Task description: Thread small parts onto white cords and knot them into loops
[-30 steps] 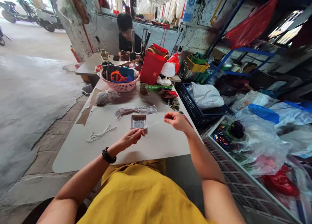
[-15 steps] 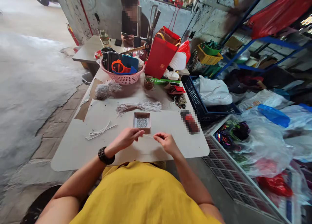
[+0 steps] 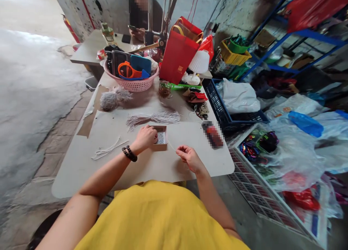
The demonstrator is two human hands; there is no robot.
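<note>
Your left hand (image 3: 146, 136) has just let go of the thin white cord (image 3: 172, 146) and moved to the cardboard box (image 3: 160, 147) of small grey pieces (image 3: 161, 136) at the frame's centre; whether its fingers are pinching anything, I cannot tell. Right of centre, your right hand (image 3: 188, 157) alone pinches the cord above the counter (image 3: 73, 170), seemingly freeing the left for the pieces.

White counter (image 3: 81, 170) bears a small open box (image 3: 160, 147), a string bundle (image 3: 156, 117) behind it, loose strings (image 3: 102, 153), and a pink basket (image 3: 134, 85) farther back.
</note>
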